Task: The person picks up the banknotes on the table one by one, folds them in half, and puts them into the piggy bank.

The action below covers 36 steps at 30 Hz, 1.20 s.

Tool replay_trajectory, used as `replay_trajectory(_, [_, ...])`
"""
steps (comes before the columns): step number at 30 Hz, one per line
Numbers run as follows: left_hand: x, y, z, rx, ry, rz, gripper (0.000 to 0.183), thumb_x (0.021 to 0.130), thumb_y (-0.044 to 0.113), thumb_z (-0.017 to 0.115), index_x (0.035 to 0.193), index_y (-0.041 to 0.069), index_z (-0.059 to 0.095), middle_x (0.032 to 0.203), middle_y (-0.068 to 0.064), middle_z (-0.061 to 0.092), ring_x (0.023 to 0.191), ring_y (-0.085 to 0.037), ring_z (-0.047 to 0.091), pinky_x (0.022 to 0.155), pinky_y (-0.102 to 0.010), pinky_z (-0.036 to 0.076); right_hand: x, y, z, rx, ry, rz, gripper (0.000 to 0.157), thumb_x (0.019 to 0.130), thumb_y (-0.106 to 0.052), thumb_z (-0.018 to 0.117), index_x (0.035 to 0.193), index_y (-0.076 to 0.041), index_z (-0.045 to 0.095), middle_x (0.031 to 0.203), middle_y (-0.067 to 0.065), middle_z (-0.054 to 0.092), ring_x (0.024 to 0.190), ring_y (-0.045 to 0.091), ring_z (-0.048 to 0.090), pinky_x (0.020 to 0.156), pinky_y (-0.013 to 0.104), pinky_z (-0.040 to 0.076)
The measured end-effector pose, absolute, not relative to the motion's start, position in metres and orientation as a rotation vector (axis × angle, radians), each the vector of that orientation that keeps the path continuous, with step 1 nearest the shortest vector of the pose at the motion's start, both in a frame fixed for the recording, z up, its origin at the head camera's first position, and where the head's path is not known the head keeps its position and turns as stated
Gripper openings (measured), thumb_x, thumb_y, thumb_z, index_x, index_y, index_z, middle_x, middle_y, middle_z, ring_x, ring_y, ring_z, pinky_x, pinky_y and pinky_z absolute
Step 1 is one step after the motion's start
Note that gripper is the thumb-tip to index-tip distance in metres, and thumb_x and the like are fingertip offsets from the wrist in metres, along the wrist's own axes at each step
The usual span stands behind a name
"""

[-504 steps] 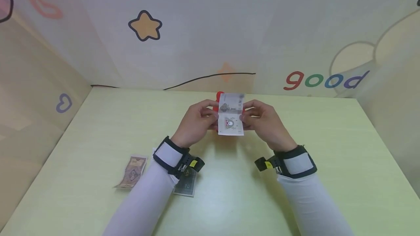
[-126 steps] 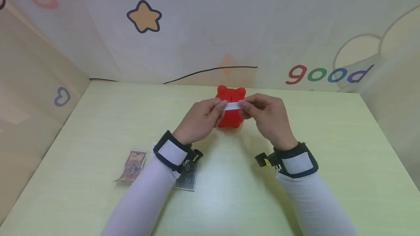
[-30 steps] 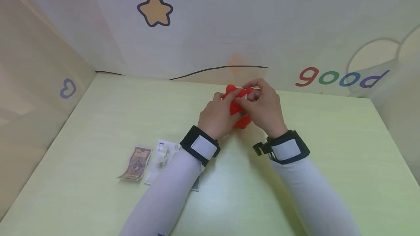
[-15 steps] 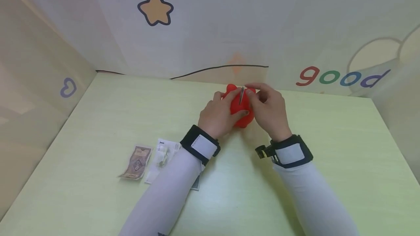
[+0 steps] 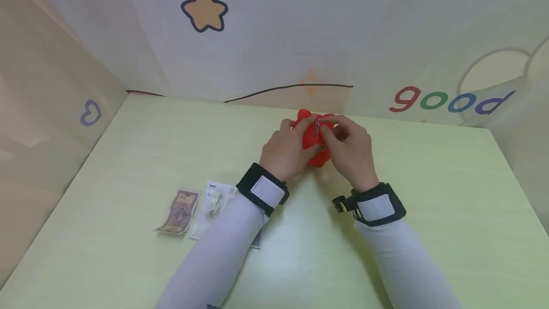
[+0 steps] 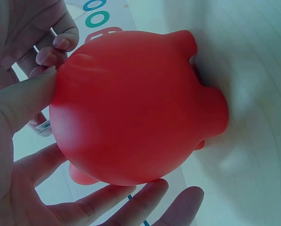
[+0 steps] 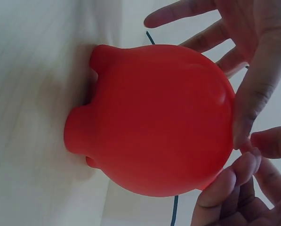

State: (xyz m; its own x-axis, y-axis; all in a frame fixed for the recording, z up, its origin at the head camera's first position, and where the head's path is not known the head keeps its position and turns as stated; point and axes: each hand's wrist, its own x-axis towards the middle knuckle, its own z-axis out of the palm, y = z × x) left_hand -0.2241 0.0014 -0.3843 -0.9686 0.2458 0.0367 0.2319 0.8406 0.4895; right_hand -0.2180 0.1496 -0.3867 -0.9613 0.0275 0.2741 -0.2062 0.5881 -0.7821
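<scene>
A red piggy bank (image 5: 318,159) stands near the back of the table, its legs on the tabletop in the left wrist view. My left hand (image 5: 283,152) holds it from the left, thumb on top and fingers spread along its side. At the slot on its back, a thin folded banknote (image 5: 317,129) stands on edge, only a short strip showing. My right hand (image 5: 352,154) pinches that note between thumb and fingers. In the right wrist view, the piggy bank (image 7: 159,122) hides most of the left fingers, and the note cannot be made out.
A creased brown banknote (image 5: 179,211) and a white banknote (image 5: 213,204) lie on the table at the left. A dark banknote (image 5: 257,241) is mostly hidden under my left forearm. Behind the table rises a printed backdrop (image 5: 274,37).
The note, held unfolded and then as a narrow white strip, is now in the slot and shows less than half a second ago. My left hand went from the note to the piggy bank.
</scene>
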Motion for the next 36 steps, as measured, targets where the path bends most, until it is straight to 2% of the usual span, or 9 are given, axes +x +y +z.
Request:
replay_trajectory(4, [-0.224,0.000,-0.384,0.393,2.996,0.793,0.068,0.088,0.049,0.063,0.148,0.030,0.037,0.125,-0.014,0.049,0.085,-0.023,0.055,0.067,-0.038,0.059,-0.219,0.148,-0.389,0.147,-2.575,1.308,0.024,0.093,-0.023,0.063,0.113,-0.011,0.069,0.086,0.010,0.067,0.074,0.020,0.056,0.059,0.031,0.053])
replay_trajectory(13, [-0.224,-0.002,-0.383,0.391,3.004,0.785,0.070,0.087,0.044,0.065,0.149,0.030,0.035,0.128,-0.013,0.048,0.083,-0.022,0.054,0.065,-0.037,0.059,-0.220,0.144,-0.390,0.157,-2.576,1.314,0.020,0.090,-0.019,0.067,0.106,-0.007,0.069,0.078,0.011,0.060,0.073,0.022,0.052,0.057,0.032,0.048])
replay_trajectory(23, [-0.226,0.000,-0.383,0.400,2.992,0.767,0.070,0.088,0.044,0.065,0.149,0.029,0.035,0.129,-0.012,0.047,0.083,-0.022,0.054,0.066,-0.038,0.059,-0.227,0.143,-0.397,0.055,-2.549,1.359,0.024,0.086,-0.018,0.067,0.107,-0.010,0.059,0.070,0.012,0.050,0.063,0.024,0.050,0.045,0.027,0.043])
replay_trajectory(36, [-0.225,-0.001,-0.385,0.391,2.981,0.760,0.075,0.085,0.042,0.069,0.150,0.029,0.034,0.127,-0.012,0.047,0.084,-0.021,0.053,0.067,-0.038,0.059,-0.225,0.141,-0.398,0.045,-2.585,1.367,0.024,0.087,-0.018,0.066,0.108,-0.010,0.059,0.072,0.012,0.049,0.064,0.024,0.049,0.045,0.026,0.041])
